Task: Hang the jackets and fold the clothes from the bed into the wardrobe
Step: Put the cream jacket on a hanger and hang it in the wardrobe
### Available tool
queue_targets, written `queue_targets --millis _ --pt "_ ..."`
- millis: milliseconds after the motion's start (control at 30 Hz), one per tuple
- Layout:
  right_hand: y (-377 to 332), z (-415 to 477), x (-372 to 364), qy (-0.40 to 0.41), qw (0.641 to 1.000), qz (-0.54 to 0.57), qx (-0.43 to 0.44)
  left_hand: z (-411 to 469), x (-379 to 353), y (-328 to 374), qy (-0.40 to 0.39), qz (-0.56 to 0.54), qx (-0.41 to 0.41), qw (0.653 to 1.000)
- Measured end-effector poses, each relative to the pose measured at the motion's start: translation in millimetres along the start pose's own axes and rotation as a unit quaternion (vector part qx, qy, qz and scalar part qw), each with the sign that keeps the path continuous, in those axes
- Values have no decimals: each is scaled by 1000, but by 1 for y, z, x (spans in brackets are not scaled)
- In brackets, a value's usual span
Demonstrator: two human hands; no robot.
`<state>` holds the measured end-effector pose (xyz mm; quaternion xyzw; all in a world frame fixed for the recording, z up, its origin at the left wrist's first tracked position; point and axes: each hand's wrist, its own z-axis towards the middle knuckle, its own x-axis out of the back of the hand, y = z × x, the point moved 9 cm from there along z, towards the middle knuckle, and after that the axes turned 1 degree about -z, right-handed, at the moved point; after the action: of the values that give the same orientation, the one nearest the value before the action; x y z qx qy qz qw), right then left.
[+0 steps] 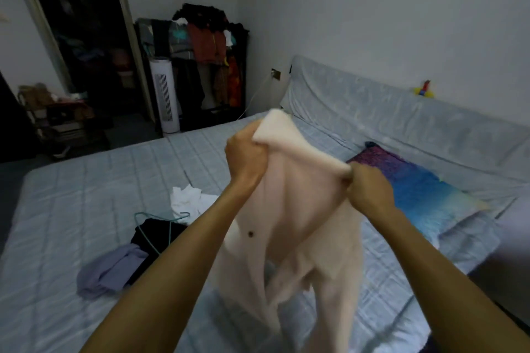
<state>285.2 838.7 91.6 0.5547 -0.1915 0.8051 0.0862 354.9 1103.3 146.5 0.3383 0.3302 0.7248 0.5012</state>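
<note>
A pale pink jacket (298, 226) with a dark button hangs in the air over the bed (71, 209), held up by its collar. My left hand (246, 157) grips the collar's left end and my right hand (370, 189) grips the right end. On the bed to the left lie a white garment (186, 199), a black garment (155, 233) with a teal hanger (160, 223) on it, and a lilac garment (111, 269). An open clothes rack (206, 57) full of hung clothes stands by the far wall.
A multicoloured pillow (415, 186) lies at the bed's right by the covered headboard (401, 123). A white tower fan (165, 97) stands beside the rack. A dark doorway (83, 37) and a cluttered low shelf (60, 120) are at far left.
</note>
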Motion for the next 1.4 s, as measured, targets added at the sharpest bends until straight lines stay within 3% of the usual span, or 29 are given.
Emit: queue_targets --millis 200,300,500,700,800,900,1067,1400 --pt "-16 -49 -88 -107 978 161 -79 1 27 -3 13 26 -4 1000" --pt "-30 -73 -119 -120 961 220 -115 2 45 -16 15 36 11 999" --pt "-42 -50 -49 77 958 260 -90 13 105 -24 27 102 -23 994" --pt "-60 -42 58 275 906 319 -39 21 162 1 6 211 -116 970" --pt "-69 -42 76 310 890 334 -3 12 166 -2 -31 238 -124 963" --pt "-76 -34 52 237 928 287 3 -6 152 -44 -95 256 -71 959" --pt "-56 -38 -50 83 981 175 21 -64 117 -133 -214 281 4 936" --pt "-82 4 -220 -147 981 115 56 -100 107 -277 -245 322 125 906"
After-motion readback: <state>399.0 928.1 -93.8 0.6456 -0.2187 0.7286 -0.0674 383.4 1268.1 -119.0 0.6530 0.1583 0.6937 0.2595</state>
